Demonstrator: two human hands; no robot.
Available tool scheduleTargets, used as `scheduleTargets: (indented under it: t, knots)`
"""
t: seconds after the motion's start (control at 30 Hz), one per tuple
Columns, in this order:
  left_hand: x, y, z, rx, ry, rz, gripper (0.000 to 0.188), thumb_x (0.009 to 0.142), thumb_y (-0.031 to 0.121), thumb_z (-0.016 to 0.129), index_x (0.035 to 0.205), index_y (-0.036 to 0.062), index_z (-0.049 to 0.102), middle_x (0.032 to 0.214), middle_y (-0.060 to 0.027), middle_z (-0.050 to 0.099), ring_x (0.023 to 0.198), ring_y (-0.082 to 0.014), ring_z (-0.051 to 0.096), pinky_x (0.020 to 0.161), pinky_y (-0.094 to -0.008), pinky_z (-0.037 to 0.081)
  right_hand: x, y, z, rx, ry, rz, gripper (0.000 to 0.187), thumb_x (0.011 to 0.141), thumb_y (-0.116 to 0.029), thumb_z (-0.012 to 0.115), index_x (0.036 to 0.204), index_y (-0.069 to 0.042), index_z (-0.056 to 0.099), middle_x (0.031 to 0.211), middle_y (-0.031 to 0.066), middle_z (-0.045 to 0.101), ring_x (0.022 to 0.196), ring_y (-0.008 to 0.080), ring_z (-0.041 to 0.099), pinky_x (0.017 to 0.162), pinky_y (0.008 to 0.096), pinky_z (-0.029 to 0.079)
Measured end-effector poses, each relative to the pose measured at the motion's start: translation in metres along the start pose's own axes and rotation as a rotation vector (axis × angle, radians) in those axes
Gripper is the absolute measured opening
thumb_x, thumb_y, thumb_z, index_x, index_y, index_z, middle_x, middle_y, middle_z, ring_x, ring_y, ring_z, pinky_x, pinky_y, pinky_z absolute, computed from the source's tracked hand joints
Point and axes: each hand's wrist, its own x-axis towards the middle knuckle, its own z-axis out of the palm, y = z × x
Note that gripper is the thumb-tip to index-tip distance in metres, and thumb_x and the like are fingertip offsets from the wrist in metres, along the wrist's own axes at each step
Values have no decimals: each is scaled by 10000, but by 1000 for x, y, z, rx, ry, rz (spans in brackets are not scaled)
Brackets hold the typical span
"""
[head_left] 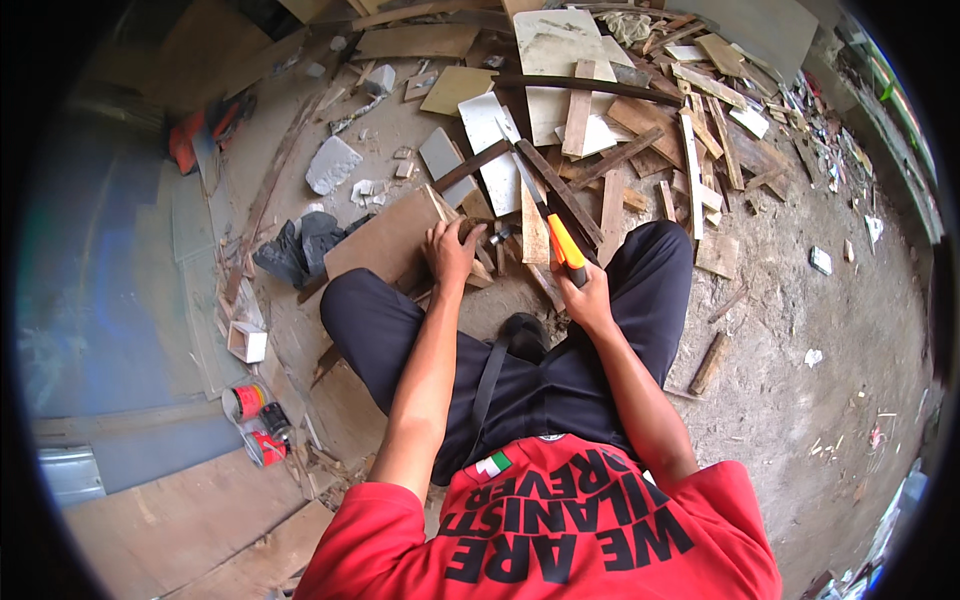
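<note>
My right hand is closed round the orange and black handle of a handsaw. Its narrow blade points away from me, over a litter of wood strips. To the left, my left hand grips the far edge of a brown wooden board, which lies slanted beside my left knee. Part of the board's underside is hidden by my hand and leg. Between my two hands, a hammer head shows among the scraps. A dark wood strip lies just right of the blade.
Loose planks and offcuts pile up ahead and to the right. A pale stone chunk and a crumpled black bag lie at the left. Red cans stand near a small white box. A short stick rests on the rough floor.
</note>
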Motion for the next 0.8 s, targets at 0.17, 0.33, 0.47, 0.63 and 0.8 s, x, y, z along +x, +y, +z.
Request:
scheduleTargets:
  t: [0.17, 0.33, 0.47, 0.63, 0.8]
  knots:
    - [-2, 8, 0, -10, 34, 49, 530, 866, 545, 672, 1066, 59, 736, 989, -104, 690, 1012, -314, 590, 889, -444, 430, -4, -4, -5, 1, -52, 56, 199, 905, -154, 677, 999, 22, 676, 676, 0, 581, 660, 54, 492, 607, 273, 444]
    - [25, -10, 2, 0, -165, 17, 561, 999, 484, 452, 838, 34, 745, 879, -170, 718, 993, -336, 607, 908, -516, 393, -14, -9, -3, 52, -122, 75, 208, 921, -167, 700, 966, 32, 660, 673, -35, 543, 655, 43, 467, 580, 254, 410]
    - [28, -26, 20, -9, -155, 20, 527, 1026, 369, 397, 886, -25, 717, 955, -240, 694, 1016, -387, 614, 991, -564, 333, -33, -37, 7, 71, -219, 99, 183, 928, -160, 688, 907, 15, 639, 667, -52, 522, 646, 37, 459, 565, 253, 397]
    - [29, 0, 18, 6, -199, -165, 520, 1034, 355, 343, 1037, -42, 677, 1122, -265, 666, 1115, -414, 616, 1138, -629, 167, -41, -45, 21, -48, -270, 31, 166, 924, -119, 687, 846, 5, 610, 633, -53, 488, 596, 38, 412, 525, 253, 358]
    - [26, -2, 8, 107, -238, -62, 509, 1019, 337, 355, 932, 2, 728, 804, -194, 721, 959, -407, 683, 1171, -626, 111, -37, -37, 26, -86, -307, 66, 180, 893, -100, 688, 787, 9, 591, 581, 43, 538, 535, 72, 485, 513, 291, 411]
